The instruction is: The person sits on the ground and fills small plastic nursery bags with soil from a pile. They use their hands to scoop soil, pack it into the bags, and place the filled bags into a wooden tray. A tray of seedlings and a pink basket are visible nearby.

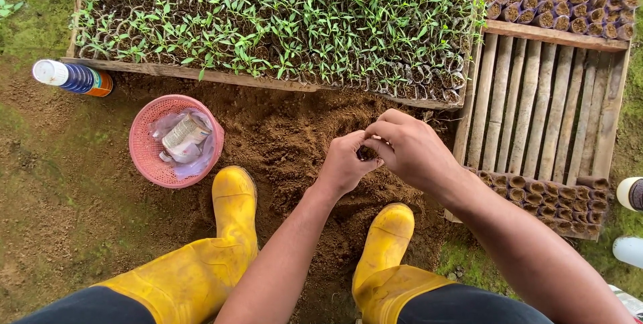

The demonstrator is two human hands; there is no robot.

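the left hand point(345, 163) and the right hand point(410, 150) meet over the heap of loose brown soil point(288, 136), fingers curled in and pinched together around something small and dark point(366, 154) held between them; it looks like a little pot or a clump of earth, but i cannot tell which. the right hand folds over it from two o'clock, the left closes on it from eight o'clock.

below the hands, at six o'clock, two yellow rubber boots point(231, 230) stand on the soil. at nine o'clock from the hands lies a pink plastic basket point(144, 146) with a crumpled plastic bag point(184, 138) inside. a bottle with a white cap point(72, 76) lies at ten o'clock, beside the wooden edge of the seedling bed point(268, 16), which spans twelve o'clock with dense green shoots. at three o'clock is a slatted bamboo tray point(542, 109), with rows of small soil-filled pots point(549, 200) along its near end.
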